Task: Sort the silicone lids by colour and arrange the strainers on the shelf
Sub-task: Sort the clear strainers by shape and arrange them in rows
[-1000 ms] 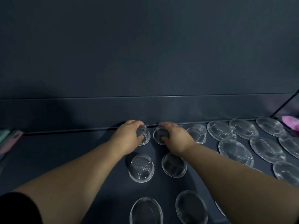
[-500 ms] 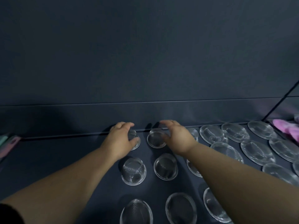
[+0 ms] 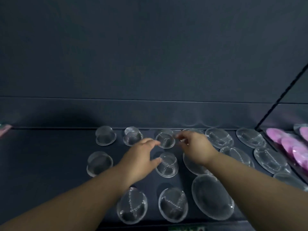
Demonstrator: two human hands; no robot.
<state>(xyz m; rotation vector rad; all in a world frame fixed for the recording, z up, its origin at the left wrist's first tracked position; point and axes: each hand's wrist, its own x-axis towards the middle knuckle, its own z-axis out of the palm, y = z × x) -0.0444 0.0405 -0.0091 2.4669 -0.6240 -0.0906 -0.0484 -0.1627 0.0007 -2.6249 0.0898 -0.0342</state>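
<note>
Several clear mesh strainers sit in rows on the dark shelf (image 3: 50, 164). Two small ones (image 3: 105, 138) (image 3: 132, 138) stand free in the back row on the left. My left hand (image 3: 141, 157) hovers with its fingers apart, fingertips by a back-row small strainer (image 3: 165, 140) and thumb at the rim of the small strainer (image 3: 167, 164) in front of it. My right hand (image 3: 195, 147) is spread just right of that back-row strainer and covers part of a larger strainer (image 3: 191, 165). Neither hand holds anything. The image is blurred.
Larger oval strainers (image 3: 212, 196) fill the right half of the shelf. Pink silicone lids (image 3: 291, 147) lie beyond a dark divider at the far right. A pink item (image 3: 5, 130) shows at the left edge. The shelf's back wall rises right behind the back row.
Both hands have let go of the two small back-row strainers they were gripping and moved right to the neighbouring strainers. The view has shifted, so the shelf contents appear further right.
</note>
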